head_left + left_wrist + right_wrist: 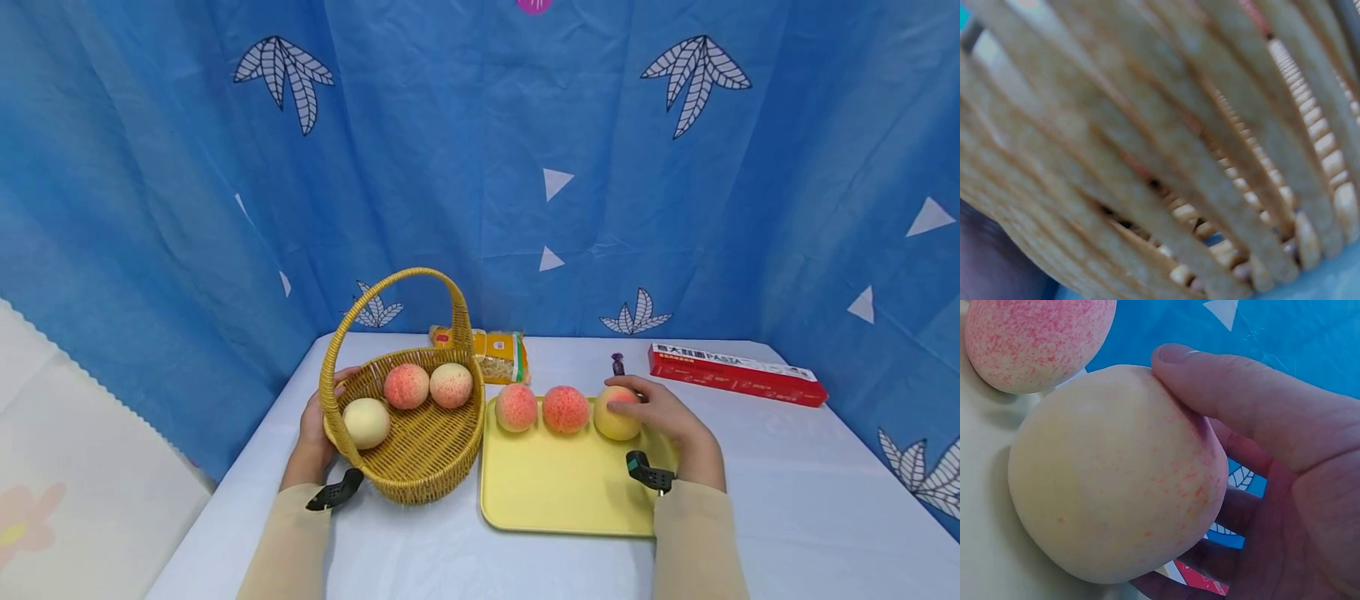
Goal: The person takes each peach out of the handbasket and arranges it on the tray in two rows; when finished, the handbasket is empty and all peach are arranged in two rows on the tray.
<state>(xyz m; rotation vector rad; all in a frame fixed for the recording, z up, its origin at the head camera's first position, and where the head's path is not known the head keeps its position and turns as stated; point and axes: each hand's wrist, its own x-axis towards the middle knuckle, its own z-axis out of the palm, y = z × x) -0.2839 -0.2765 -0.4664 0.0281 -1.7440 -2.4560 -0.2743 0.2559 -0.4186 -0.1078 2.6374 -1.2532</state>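
Three peaches (566, 410): row along tray's (562, 492) far edge
Right hand (669, 414): half-open, thumb and fingers curved round rightmost peach (615, 423)
Left hand (312, 429): against basket's (420, 450) left side, finger curl can't be told

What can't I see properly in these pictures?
Part of the left grip: head view, hidden by the basket.
Part of the yellow bag: head view, also behind the basket.
What the small purple thing is: head view, too small.
The basket weave: left wrist view, blurred.
One peach: right wrist view, top cut off by picture edge.
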